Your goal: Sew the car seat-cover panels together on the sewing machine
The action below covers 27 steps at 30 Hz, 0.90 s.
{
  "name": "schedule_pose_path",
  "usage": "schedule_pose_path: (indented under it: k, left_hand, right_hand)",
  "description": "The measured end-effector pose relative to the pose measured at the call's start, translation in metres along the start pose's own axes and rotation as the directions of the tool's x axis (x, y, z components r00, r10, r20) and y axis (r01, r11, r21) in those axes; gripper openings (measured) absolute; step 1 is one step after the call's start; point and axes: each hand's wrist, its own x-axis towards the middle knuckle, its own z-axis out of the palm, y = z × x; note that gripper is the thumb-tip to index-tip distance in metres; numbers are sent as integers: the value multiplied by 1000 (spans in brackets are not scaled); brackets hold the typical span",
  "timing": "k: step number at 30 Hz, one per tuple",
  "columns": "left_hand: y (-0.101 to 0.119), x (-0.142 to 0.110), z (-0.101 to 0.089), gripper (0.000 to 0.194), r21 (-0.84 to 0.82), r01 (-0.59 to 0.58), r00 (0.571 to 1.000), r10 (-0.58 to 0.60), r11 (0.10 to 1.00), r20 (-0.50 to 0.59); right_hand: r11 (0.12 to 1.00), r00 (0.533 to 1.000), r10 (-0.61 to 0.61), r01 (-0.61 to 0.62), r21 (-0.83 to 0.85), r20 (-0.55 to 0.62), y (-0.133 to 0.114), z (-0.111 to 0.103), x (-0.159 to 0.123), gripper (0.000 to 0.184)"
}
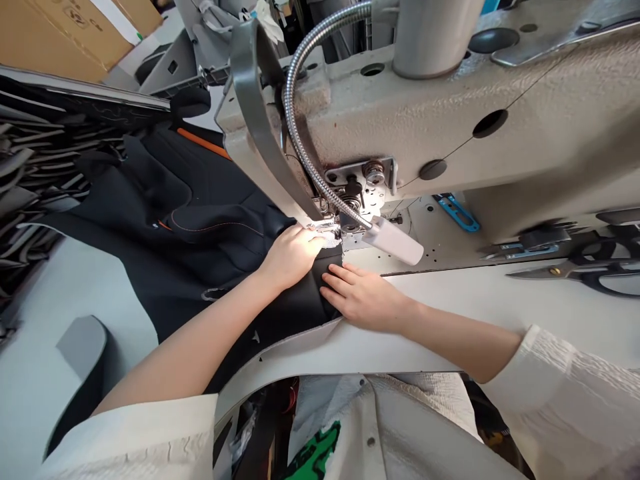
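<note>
A large black fabric piece [220, 223] with orange stitching lies under the sewing machine [400, 127], spread to the left of its needle area. My left hand [291, 259] is closed on this fabric close beside the presser foot [327, 233]; its fingertips are partly lost in the bright lamp light. Flat on the fabric's right edge rests my right hand [367, 298], fingers spread and slightly bent, just below the needle area. The lamp [395, 241] on a bendy metal neck shines onto the seam. The needle itself cannot be made out.
Blue thread snips [457, 212] lie on the machine bed, and black-handled scissors [583, 270] on the white table [440, 290] at right. A grey curved piece [85, 347] is at left. Stacked dark pieces [30, 173] and a cardboard box [60, 40] stand behind.
</note>
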Motion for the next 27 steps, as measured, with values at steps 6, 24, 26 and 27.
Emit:
schedule_pose_path:
  k: [6,24,26,27]
  left_hand:
    - [1,2,-8,29,-72,-137,989,140,988,38]
    - [27,-5,-14,28,-149,31,999,-29,988,18]
    - [32,-16,-23,35,-216,59,997,-69,975,-39]
    - [35,-22,-27,44,-239,72,995,-85,968,-45]
  right_hand:
    - [997,997,74,-74,-37,6,-3,4,1,32]
    - [924,946,322,-321,209,30,26,3,18,38]
    - [890,905,424,-423,171,31,31,1,22,28]
    - [878,890,455,-453,154,25,32,1,24,24]
